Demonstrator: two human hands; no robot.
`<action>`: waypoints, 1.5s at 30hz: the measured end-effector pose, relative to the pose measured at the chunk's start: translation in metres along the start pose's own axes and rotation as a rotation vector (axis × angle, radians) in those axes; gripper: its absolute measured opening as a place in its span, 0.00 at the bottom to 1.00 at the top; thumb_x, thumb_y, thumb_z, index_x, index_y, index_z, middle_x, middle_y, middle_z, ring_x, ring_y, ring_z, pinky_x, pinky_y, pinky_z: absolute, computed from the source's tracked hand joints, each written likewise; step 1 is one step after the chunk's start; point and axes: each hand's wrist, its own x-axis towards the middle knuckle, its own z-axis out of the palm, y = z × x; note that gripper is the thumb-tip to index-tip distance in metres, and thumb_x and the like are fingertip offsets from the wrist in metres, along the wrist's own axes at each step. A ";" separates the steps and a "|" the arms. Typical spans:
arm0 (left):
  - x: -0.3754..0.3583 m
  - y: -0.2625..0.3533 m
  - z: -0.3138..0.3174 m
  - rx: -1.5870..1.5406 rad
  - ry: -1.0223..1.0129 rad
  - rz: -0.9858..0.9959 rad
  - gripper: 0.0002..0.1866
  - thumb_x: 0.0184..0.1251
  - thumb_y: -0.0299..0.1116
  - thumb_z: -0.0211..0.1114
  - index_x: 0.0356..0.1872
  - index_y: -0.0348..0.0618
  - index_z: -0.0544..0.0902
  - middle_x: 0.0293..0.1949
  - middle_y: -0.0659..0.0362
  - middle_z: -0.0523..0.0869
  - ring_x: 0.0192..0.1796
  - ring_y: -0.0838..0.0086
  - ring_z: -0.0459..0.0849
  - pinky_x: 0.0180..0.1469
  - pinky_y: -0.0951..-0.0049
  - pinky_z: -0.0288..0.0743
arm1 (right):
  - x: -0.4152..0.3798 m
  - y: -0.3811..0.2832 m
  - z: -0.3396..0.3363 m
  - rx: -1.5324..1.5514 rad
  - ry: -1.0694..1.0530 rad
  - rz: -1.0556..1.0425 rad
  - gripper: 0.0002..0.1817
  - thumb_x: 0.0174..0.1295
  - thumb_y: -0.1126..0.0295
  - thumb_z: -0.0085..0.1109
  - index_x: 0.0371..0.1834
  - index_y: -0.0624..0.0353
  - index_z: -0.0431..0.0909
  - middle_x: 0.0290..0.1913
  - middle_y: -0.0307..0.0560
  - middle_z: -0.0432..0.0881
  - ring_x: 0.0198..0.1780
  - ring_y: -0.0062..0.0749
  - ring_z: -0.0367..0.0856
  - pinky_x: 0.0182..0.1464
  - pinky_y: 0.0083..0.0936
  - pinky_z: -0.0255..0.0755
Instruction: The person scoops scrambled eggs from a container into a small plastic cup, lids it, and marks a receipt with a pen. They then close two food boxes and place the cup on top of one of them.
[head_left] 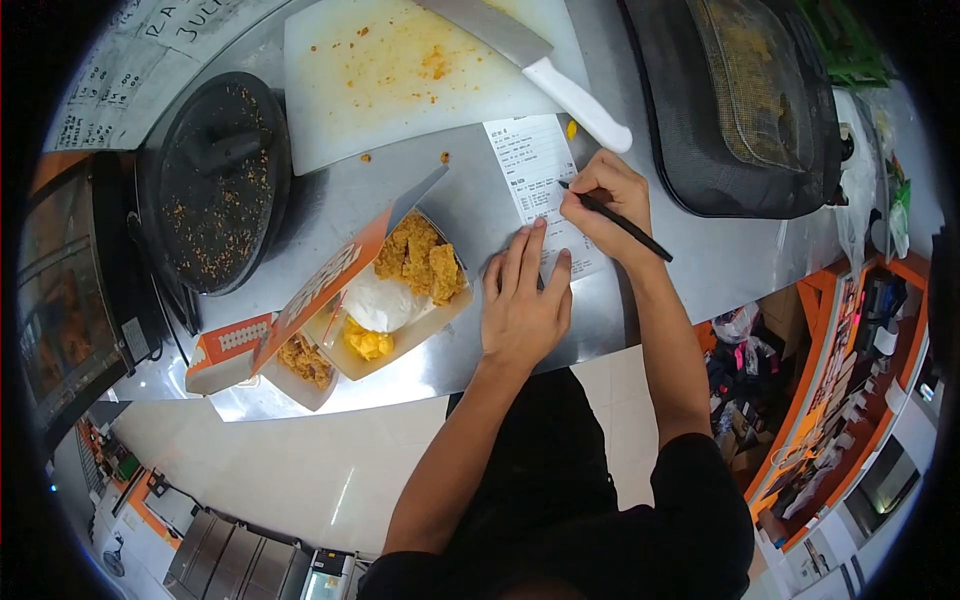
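A printed paper receipt [525, 160] lies on the steel counter. My right hand [612, 205] grips a black pen [632, 232], its tip touching the receipt's printed lines. Fingers stretched out, my left hand [525, 298] rests flat against the receipt's lower left part. Just left of it stands an open takeaway box [420, 345] holding fried chicken pieces [420, 258], a white wrapped mound [380, 303] and a yellow food portion [368, 340]. Beside that is a smaller box [228, 358] with more fried pieces [305, 360].
A white cutting board [350, 110] with crumbs lies at the back, a white-handled knife [575, 100] across its right edge. A round black lid [215, 235] with crumbs sits left. At right is a black case with mesh [700, 150]. The counter's front edge runs before me.
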 end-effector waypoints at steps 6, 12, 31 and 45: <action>0.001 -0.001 0.002 0.008 0.012 0.004 0.19 0.63 0.32 0.69 0.57 0.49 0.85 0.76 0.46 0.71 0.76 0.52 0.69 0.72 0.46 0.62 | -0.001 0.003 0.005 -0.063 0.130 -0.024 0.08 0.50 0.87 0.67 0.27 0.65 0.78 0.33 0.39 0.75 0.31 0.18 0.78 0.32 0.17 0.72; 0.000 -0.001 -0.002 0.004 0.030 -0.033 0.19 0.62 0.33 0.69 0.56 0.49 0.85 0.76 0.47 0.71 0.77 0.54 0.69 0.72 0.44 0.64 | -0.008 0.014 -0.004 0.250 0.113 -0.097 0.11 0.60 0.91 0.63 0.39 0.64 0.77 0.44 0.43 0.76 0.39 0.23 0.82 0.43 0.19 0.78; 0.000 0.001 0.004 0.050 0.020 -0.002 0.18 0.63 0.32 0.69 0.56 0.51 0.86 0.77 0.47 0.71 0.76 0.52 0.69 0.73 0.45 0.61 | -0.006 0.005 -0.010 -0.053 0.013 -0.133 0.07 0.52 0.86 0.70 0.30 0.67 0.81 0.32 0.40 0.77 0.29 0.15 0.78 0.30 0.15 0.70; 0.000 0.001 0.005 0.059 0.015 -0.004 0.20 0.62 0.31 0.69 0.57 0.51 0.85 0.76 0.46 0.70 0.76 0.51 0.68 0.72 0.45 0.61 | -0.005 0.006 -0.011 -0.061 -0.057 -0.088 0.08 0.55 0.85 0.71 0.31 0.66 0.80 0.35 0.41 0.81 0.36 0.16 0.82 0.38 0.15 0.78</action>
